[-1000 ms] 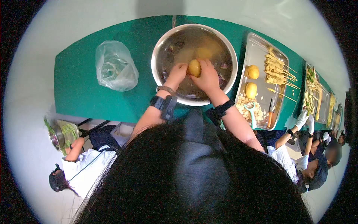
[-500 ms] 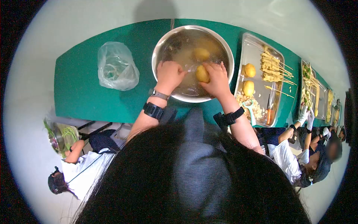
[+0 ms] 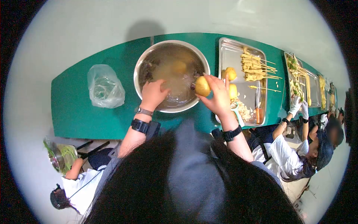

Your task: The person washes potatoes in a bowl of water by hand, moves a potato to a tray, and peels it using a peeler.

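A potato point(image 3: 202, 86) is gripped by my right hand point(image 3: 218, 95) over the right rim of a round metal basin point(image 3: 138, 89). Cloudy water fills the basin, and another potato point(image 3: 179, 67) shows dimly under it. My left hand point(image 3: 153, 94) is at the basin's lower left, thumb and fingers apart, nothing seen between them; some fingertips blur into the water. Right of the basin is a metal tray point(image 3: 231, 48) with two more potatoes, one point(image 3: 230, 73) behind the other point(image 3: 233, 90), the nearer partly hidden by my fingers. Pale peelings point(image 3: 244, 111) and a light-green peeler point(image 3: 237, 115) lie in front.
Skewered food point(image 3: 253, 67) and an orange-handled knife point(image 3: 257, 114) share the tray. A clear plastic bag point(image 3: 106, 86) sits left on the green table point(image 3: 71, 112). More trays point(image 3: 311, 87) stand far right, near a co-worker's gloved hands point(image 3: 295, 106). Another person point(image 3: 84, 186) is at lower left.
My right hand has carried the potato rightward from above the water to the basin's rim, toward the tray. My left hand stays at the basin. The whole view has shifted somewhat.
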A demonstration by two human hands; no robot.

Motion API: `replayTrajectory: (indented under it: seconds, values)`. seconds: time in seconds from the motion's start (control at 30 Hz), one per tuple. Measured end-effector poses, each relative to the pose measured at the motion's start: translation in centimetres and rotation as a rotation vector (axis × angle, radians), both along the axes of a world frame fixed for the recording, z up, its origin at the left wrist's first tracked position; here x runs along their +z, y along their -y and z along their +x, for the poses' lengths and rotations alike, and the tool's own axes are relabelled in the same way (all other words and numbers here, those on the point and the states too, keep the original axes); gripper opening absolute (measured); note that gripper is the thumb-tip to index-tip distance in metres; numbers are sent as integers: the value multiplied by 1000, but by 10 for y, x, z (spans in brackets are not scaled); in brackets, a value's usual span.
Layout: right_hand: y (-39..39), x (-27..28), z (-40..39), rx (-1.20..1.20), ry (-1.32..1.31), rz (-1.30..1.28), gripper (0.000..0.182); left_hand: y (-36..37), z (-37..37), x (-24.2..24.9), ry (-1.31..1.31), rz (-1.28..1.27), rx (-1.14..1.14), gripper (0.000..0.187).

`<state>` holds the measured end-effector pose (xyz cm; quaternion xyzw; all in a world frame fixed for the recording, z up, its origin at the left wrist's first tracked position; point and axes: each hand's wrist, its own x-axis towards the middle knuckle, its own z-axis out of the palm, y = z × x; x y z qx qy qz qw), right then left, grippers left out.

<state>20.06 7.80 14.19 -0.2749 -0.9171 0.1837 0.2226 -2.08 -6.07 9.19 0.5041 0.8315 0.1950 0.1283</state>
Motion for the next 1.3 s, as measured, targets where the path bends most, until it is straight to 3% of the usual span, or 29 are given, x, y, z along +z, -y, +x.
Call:
replayTrajectory:
  seconds: [0.1,0.2,0.23,0.5,0.57,0.87,1.0,1.07,1.17,1.3]
  values:
    - [-11,0,38,-160,-5,47,70,-3,5,1,126,-27,17,36]
    - [-32,-25,85,-319,-10,41,70,0,1,-12,25,51,-194,30]
    - [-39,-40,101,-376,14,43,70,-2,3,-1,122,-23,-204,30]
    - [-90,-114,181,-693,196,-130,73,-12,12,6,81,-15,-112,35]
    - [-102,-138,192,-699,177,-113,74,-15,15,8,101,-65,-80,37]
    - [-120,-154,178,-697,229,-288,73,-23,32,20,136,-115,-88,38]
    - [-118,-146,166,-788,323,-376,73,-16,33,11,71,26,-96,37]
    - [-115,-144,165,-793,396,-327,72,-19,36,22,124,13,-62,36]
    - [-108,-137,166,-838,467,-267,70,-14,35,24,6,-59,-86,39]
    - [-97,-137,177,-874,291,-158,57,-10,28,28,-99,-30,-205,46]
